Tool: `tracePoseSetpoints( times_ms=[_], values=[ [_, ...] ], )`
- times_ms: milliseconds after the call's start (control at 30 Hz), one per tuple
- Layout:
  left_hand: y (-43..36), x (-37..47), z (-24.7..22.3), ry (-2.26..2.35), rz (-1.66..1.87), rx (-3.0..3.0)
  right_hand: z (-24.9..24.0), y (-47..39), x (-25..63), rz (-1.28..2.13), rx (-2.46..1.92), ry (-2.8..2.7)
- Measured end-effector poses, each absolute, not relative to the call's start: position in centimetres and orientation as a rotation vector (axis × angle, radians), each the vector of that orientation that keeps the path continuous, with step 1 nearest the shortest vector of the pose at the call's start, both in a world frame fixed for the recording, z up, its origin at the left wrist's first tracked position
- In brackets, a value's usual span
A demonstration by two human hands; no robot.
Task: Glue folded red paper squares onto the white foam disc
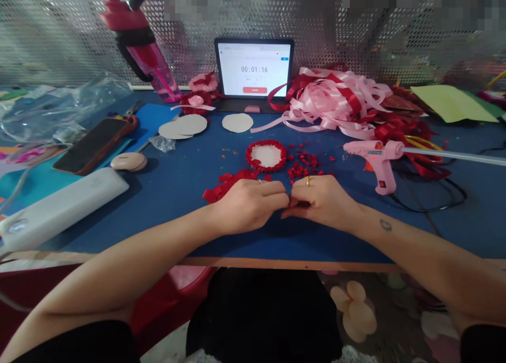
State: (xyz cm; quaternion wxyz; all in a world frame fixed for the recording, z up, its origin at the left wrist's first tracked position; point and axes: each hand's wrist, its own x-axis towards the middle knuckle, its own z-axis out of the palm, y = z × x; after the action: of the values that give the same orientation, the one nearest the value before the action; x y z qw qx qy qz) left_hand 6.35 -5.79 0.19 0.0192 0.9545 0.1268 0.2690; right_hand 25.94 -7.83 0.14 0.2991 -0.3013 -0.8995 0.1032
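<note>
On the blue table (174, 181) lie three white discs (237, 123), one pink glue gun (382, 160) and one red-rimmed disc (269, 156), ragged-edged and pale inside. This last sits just beyond the left hand (251, 205) and right hand (328, 204), fingers curled close together; what they grip, I cannot tell

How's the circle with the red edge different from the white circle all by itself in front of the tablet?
The red-edged circle has a bumpy red border; the white circle is plain to its rim. The red-edged circle lies nearer the person, while the white circle lies nearer the tablet. Both have a pale middle and lie on the blue table.
</note>
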Motion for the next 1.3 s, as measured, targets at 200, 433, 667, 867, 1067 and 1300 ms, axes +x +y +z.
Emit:
tracePoseSetpoints(
  times_ms=[200, 433, 667, 867, 1067, 1300],
  values=[
    [-5.9, 6.5, 0.5, 0.302, 0.766, 2.93, 0.3, -8.1, 25.8, 0.161, -0.745, -2.403],
    [-5.8, 6.6, 1.1, 0.39, 0.8, 2.438, 0.9, -8.1, 26.1, 0.25, -0.764, -2.309],
    [-5.6, 6.6, 0.8, 0.622, 0.811, 1.965, 1.2, -7.5, 26.5, 0.517, -0.871, -2.046],
    [-5.4, 6.9, 0.8, 0.746, 0.823, 1.571, 1.3, -7.5, 26.6, 0.52, -1.004, -1.895],
    [-5.2, 6.9, 0.8, 0.772, 0.803, 1.491, 1.2, -7.6, 26.5, 0.595, -1.031, -1.789],
    [-5.5, 7.1, 0.7, 0.743, 0.772, 1.42, 1.1, -7.9, 26.5, 0.429, -0.874, -1.927]
  ],
)
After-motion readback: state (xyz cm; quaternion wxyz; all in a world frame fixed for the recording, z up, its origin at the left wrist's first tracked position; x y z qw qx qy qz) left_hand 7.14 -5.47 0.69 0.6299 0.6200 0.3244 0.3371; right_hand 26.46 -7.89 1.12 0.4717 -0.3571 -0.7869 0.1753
